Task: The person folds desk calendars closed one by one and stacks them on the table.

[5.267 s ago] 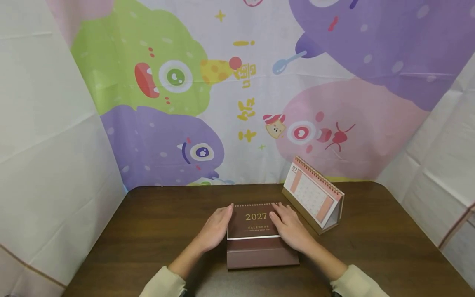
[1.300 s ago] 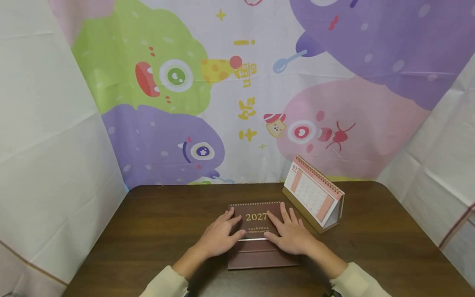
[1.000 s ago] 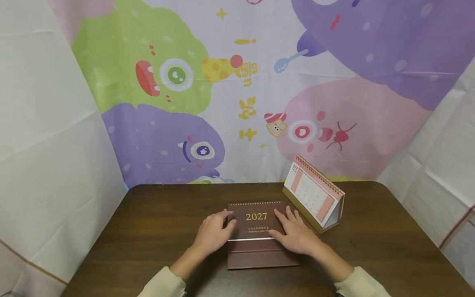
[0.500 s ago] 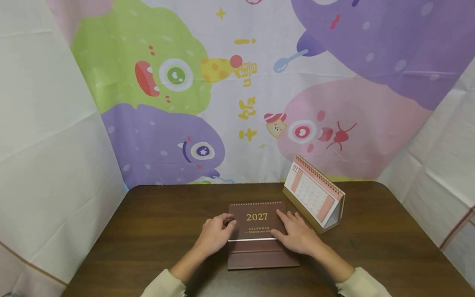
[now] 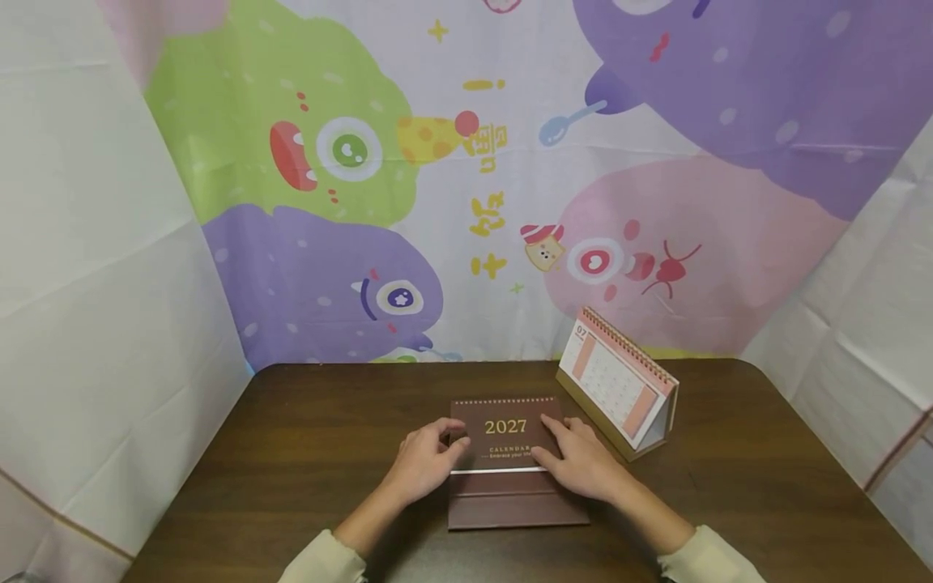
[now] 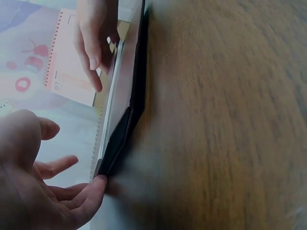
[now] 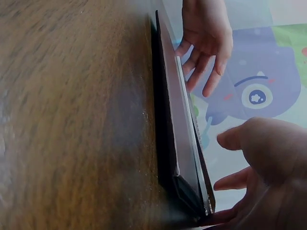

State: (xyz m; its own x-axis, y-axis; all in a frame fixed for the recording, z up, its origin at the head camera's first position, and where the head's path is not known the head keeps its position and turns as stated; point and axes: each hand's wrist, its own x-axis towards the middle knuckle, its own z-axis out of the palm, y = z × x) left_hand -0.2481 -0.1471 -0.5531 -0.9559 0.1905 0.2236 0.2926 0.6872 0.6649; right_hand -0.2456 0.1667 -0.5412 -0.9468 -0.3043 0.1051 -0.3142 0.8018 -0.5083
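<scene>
A dark brown 2027 desk calendar (image 5: 503, 440) lies folded down low on the table, its spiral binding at the far side and its base panel toward me. My left hand (image 5: 420, 463) is at its left side, fingers bent loosely; in the left wrist view, lower fingertips (image 6: 100, 181) meet the calendar's corner, while thumb and index stand off in the air. On the opposite side my right hand (image 5: 585, 463) has its fingers spread loosely, thumb and index over the cover. The right wrist view shows its lower fingers near the corner of the calendar (image 7: 184, 129), partly hidden.
Behind my right hand a pink and white desk calendar (image 5: 615, 382) with a gold spiral stands upright like a tent, angled. The dark wooden table (image 5: 306, 453) ends at a cartoon-printed cloth (image 5: 481, 316), with white cloth walls on both sides.
Both hands lay spread across the brown cover about a second ago; they have since drawn apart to its sides. Over the last half second they barely move. The brown calendar keeps its place.
</scene>
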